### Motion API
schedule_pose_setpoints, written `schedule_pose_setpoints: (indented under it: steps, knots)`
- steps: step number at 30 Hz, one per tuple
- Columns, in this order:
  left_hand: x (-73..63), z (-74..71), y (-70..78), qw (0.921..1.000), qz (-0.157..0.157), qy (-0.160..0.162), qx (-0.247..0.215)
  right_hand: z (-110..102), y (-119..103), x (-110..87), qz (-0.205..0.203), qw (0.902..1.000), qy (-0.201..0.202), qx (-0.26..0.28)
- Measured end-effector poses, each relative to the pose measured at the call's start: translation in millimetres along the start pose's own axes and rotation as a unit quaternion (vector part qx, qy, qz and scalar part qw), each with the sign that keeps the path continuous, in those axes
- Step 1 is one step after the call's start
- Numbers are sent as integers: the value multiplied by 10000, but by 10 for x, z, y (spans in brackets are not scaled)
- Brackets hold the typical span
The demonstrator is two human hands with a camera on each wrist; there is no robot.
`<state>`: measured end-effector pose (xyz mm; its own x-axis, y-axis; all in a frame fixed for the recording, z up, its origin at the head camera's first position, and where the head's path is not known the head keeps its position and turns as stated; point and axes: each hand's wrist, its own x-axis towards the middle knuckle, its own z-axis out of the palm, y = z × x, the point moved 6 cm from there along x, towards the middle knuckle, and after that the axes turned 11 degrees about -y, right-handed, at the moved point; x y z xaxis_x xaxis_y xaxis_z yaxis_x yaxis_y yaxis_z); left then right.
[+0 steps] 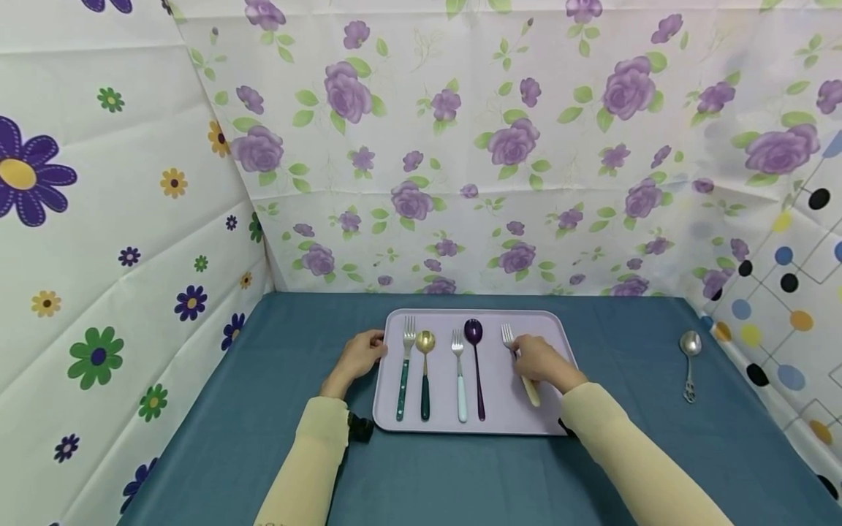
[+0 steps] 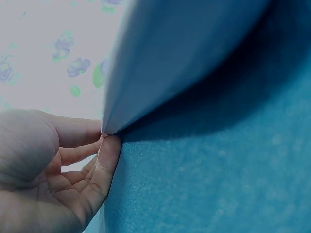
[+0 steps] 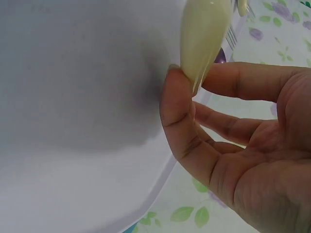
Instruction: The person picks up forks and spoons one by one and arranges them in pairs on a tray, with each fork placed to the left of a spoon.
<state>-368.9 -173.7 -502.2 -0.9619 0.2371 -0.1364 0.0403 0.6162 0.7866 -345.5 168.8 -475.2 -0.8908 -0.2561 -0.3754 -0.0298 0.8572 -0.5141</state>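
A pale lilac tray [image 1: 503, 383] lies on the blue-green cloth. At its left edge my left hand [image 1: 362, 354] pinches the rim between thumb and finger. Over the tray's right part, my right hand [image 1: 541, 359] holds a fork [image 1: 530, 391] with a cream handle, tines pointing away; the right wrist view shows thumb and finger pinching it. Left of it on the tray lie a purple spoon [image 1: 473, 332], a mint-handled fork [image 1: 462, 394], a gold spoon [image 1: 425, 342] with a green handle and a green-handled fork [image 1: 403, 380].
A silver spoon [image 1: 689, 345] with an ornate handle lies on the cloth [image 1: 631, 343], right of the tray. Flower-printed sheets [image 1: 421, 146] stand behind and at the left; a dotted sheet [image 1: 789, 314] stands at the right.
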Motion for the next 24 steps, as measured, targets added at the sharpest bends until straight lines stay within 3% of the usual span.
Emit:
schedule_pose_setpoints:
  steps: [24]
  knots:
    - [-19,-17,22,9999,-7,46,105,124,-57,-17,97,9990,364,-229]
